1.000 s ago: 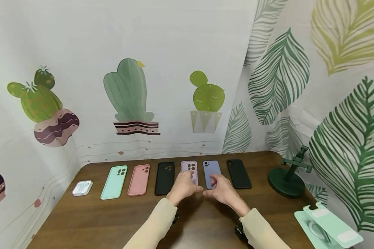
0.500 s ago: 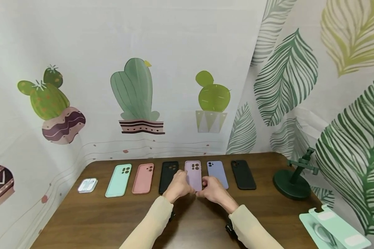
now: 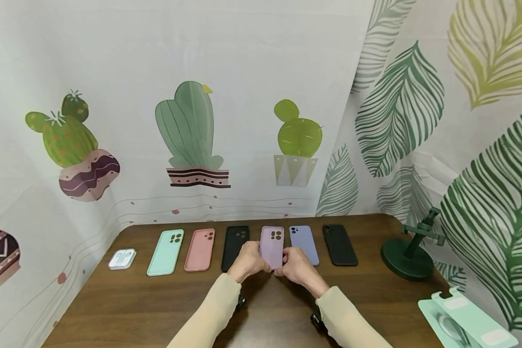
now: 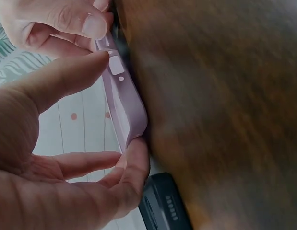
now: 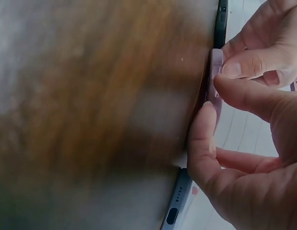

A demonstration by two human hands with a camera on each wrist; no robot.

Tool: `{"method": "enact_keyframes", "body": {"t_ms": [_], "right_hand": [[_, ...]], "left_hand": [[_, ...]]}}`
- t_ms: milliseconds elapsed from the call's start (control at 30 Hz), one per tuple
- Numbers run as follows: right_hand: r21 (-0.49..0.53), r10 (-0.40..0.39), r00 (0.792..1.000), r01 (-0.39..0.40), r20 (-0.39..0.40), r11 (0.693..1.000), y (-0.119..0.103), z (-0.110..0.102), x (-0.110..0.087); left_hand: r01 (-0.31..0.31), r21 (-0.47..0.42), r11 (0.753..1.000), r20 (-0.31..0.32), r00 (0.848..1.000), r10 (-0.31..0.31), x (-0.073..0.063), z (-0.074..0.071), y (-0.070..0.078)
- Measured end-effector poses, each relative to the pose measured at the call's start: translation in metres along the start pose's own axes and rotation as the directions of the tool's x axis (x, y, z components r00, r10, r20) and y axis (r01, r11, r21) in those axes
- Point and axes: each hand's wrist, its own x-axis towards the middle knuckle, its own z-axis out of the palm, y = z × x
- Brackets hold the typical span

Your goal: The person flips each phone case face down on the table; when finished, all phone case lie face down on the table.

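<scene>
A light purple phone case (image 3: 271, 245) with camera cutouts lies in the middle of a row of cases, its near end between both hands. My left hand (image 3: 249, 260) grips its near left corner, with thumb and fingers (image 4: 137, 153) on the rim. From the right, my right hand (image 3: 299, 266) pinches the near right corner; its thumb (image 5: 230, 84) and curled index finger are on the case edge. The two thumbs are close together at the near edge. In the left wrist view, the case's open inner side (image 4: 120, 108) and a port cutout show, its edge close over the table.
Left of the hands lie a black case (image 3: 235, 246), a pink case (image 3: 199, 250), a mint case (image 3: 166, 253) and a small clear box (image 3: 122, 259). To the right are a blue-violet case (image 3: 303, 244), another black case (image 3: 340, 245), a green stand (image 3: 407, 261) and a mint stand (image 3: 465, 314).
Both hands have closed in from above the purple and blue-violet cases onto the purple case's near corners. The purple case has shifted slightly right and toward me.
</scene>
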Motion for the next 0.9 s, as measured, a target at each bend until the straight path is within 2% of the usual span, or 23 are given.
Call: {"method": "enact_keyframes", "body": {"t_ms": [100,167,200,333,400,433,633,900], "right_hand": [[0.007,-0.006,1.0,0.006,-0.007,1.0,0.001,-0.001,0.0],[0.012,-0.007,1.0,0.007,-0.014,1.0,0.001,-0.002,-0.001],[0.016,-0.006,1.0,0.007,-0.015,1.0,0.001,-0.003,-0.001],[0.032,-0.002,1.0,0.003,-0.019,0.999,0.002,-0.005,-0.003],[0.038,-0.006,1.0,0.007,-0.02,0.999,0.003,-0.005,-0.004],[0.043,-0.005,1.0,0.006,-0.023,0.999,0.004,-0.005,-0.004],[0.073,0.011,1.0,-0.009,-0.028,0.997,0.007,-0.005,-0.003],[0.101,0.001,0.999,0.003,-0.04,0.995,0.007,-0.008,-0.006]], "left_hand": [[0.007,-0.021,1.0,-0.01,1.0,-0.007,-0.008,-0.005,0.008],[0.017,-0.044,0.999,-0.004,1.0,-0.017,-0.022,-0.018,0.026],[0.008,-0.05,0.999,-0.007,1.0,-0.008,-0.025,-0.02,0.029],[0.032,-0.107,0.994,0.015,0.999,-0.031,-0.049,-0.041,0.06],[0.043,-0.133,0.99,0.016,0.999,-0.041,-0.05,-0.042,0.062],[0.066,-0.154,0.986,0.024,0.998,-0.063,-0.054,-0.046,0.069],[0.125,-0.225,0.966,0.039,0.992,-0.12,-0.055,-0.046,0.07],[0.143,-0.225,0.964,0.042,0.99,-0.137,-0.055,-0.045,0.072]]}}
